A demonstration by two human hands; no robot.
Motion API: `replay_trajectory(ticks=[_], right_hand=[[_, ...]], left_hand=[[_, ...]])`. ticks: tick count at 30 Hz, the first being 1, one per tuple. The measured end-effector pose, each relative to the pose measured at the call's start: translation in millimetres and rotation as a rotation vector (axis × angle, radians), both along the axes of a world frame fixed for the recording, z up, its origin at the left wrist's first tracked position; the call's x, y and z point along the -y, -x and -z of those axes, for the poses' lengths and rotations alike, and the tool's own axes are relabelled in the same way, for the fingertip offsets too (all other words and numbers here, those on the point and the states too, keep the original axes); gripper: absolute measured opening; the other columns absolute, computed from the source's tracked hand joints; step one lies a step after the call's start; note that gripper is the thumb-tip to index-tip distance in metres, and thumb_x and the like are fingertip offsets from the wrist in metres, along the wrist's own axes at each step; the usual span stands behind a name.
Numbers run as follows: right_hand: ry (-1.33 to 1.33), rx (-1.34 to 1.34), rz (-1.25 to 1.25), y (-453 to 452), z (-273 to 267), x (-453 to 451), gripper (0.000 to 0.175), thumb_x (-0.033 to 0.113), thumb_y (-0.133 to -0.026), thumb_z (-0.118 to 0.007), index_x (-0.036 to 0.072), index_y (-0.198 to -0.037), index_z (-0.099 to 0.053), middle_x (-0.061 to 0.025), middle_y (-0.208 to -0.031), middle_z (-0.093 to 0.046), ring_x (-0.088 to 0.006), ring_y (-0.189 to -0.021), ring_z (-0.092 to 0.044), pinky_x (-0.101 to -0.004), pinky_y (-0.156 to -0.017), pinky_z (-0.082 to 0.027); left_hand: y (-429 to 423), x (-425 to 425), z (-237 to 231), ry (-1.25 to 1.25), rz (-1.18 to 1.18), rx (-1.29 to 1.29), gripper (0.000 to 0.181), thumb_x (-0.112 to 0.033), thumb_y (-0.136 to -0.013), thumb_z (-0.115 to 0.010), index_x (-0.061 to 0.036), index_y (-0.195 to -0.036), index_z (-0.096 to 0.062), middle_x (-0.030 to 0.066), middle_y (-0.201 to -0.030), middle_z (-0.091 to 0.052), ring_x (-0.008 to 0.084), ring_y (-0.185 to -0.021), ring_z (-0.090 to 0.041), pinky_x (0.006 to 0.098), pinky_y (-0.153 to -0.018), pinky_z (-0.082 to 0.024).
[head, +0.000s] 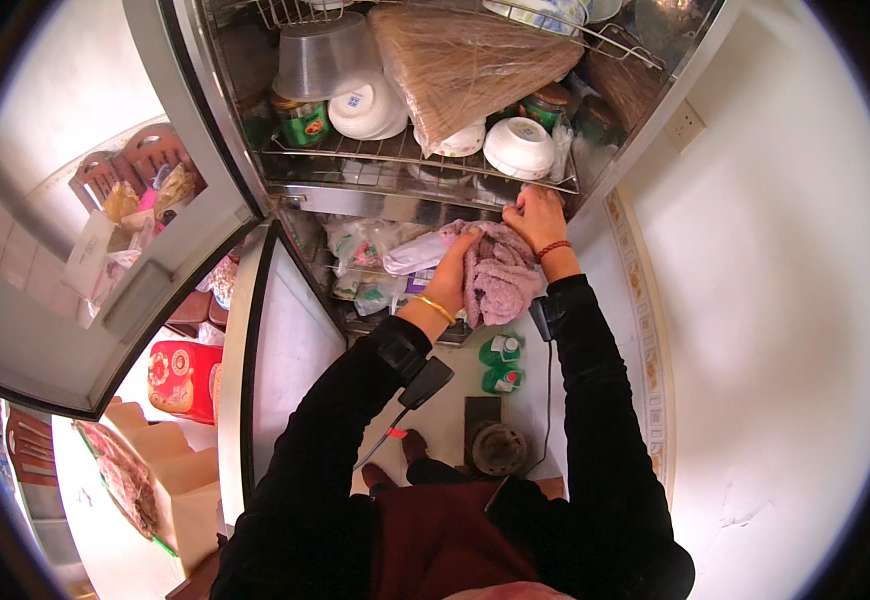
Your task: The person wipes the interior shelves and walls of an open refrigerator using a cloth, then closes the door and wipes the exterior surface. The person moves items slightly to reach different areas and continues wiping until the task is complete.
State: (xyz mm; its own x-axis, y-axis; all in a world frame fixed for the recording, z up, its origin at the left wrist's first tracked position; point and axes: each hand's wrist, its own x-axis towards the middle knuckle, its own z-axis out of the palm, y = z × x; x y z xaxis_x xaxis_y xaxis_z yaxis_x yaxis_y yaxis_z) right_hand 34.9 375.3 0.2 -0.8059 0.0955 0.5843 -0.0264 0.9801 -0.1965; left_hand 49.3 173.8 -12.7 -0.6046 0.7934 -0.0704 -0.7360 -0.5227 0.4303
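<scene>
My left hand point(451, 281) grips a bunched pink cloth point(504, 289) in front of the cabinet's lower compartment. Beside the cloth's upper right, my right hand point(538, 221) reaches to the cabinet's edge under the wire rack point(405, 156); its fingers are bent, and whether they hold anything is unclear. Just above that hand, a white bowl point(519, 147) rests upside down on the rack. A large plastic-wrapped bundle of dry noodles point(472, 60) lies over more bowls. Behind the cloth are plastic bags point(364, 244) and a pale wrapped packet point(414, 253).
Two cabinet doors, an upper point(180, 300) and a lower point(296, 337), stand open at left. A white wall point(765, 262) runs along the right. Green bottles point(502, 364) and a round dark metal object point(499, 448) are on the floor. A red container point(184, 379) is at left.
</scene>
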Motion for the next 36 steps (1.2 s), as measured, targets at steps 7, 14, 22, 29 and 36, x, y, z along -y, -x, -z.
replay_trajectory(ticks=[7,14,22,29,36], right_hand=[[0.028,-0.025,-0.303,5,-9,25,0.016,0.013,-0.071,-0.064,0.009,-0.08,-0.051,-0.0109,-0.117,-0.061,-0.0289,-0.103,-0.056,-0.0397,-0.089,-0.043],[-0.171,0.003,-0.23,-31,-20,27,0.045,0.018,-0.083,-0.059,0.013,-0.127,-0.053,-0.0132,-0.128,-0.054,-0.0366,-0.116,-0.048,-0.0463,-0.101,-0.036],[-0.121,0.048,-0.028,-13,-4,25,0.066,0.042,-0.083,-0.061,0.001,-0.132,-0.043,-0.0225,-0.132,-0.047,-0.0375,-0.123,-0.044,-0.0461,-0.102,-0.034],[-0.168,0.035,0.262,-11,7,7,0.07,0.051,-0.078,-0.062,-0.002,-0.121,-0.051,-0.0223,-0.127,-0.05,-0.0376,-0.12,-0.045,-0.0457,-0.103,-0.034],[-0.156,0.099,0.057,13,-1,44,0.066,0.051,-0.077,-0.063,0.003,-0.122,-0.054,-0.0187,-0.125,-0.052,-0.0344,-0.12,-0.045,-0.0463,-0.106,-0.028]], left_hand=[[-7,13,-1,0.049,-0.022,0.047,0.044,-0.041,-0.089,-0.054,-0.0063,-0.117,-0.056,0.0136,-0.111,-0.063,0.0287,-0.1,-0.061,0.0416,-0.091,-0.049],[-11,9,-2,0.105,-0.085,0.074,0.055,-0.048,-0.084,-0.055,-0.0075,-0.121,-0.054,0.0142,-0.117,-0.061,0.0314,-0.105,-0.059,0.0432,-0.095,-0.045],[-8,0,4,0.059,-0.113,0.174,0.052,-0.046,-0.082,-0.057,-0.0089,-0.118,-0.055,0.0144,-0.112,-0.062,0.0315,-0.102,-0.059,0.0423,-0.093,-0.046],[-7,-18,1,0.058,-0.073,0.106,0.046,-0.042,-0.086,-0.055,-0.0088,-0.118,-0.055,0.0121,-0.114,-0.061,0.0283,-0.105,-0.059,0.0392,-0.095,-0.045],[-1,26,14,-0.048,-0.144,0.099,0.049,-0.041,-0.089,-0.051,-0.005,-0.121,-0.053,0.0147,-0.119,-0.059,0.0298,-0.107,-0.058,0.0414,-0.097,-0.044]])
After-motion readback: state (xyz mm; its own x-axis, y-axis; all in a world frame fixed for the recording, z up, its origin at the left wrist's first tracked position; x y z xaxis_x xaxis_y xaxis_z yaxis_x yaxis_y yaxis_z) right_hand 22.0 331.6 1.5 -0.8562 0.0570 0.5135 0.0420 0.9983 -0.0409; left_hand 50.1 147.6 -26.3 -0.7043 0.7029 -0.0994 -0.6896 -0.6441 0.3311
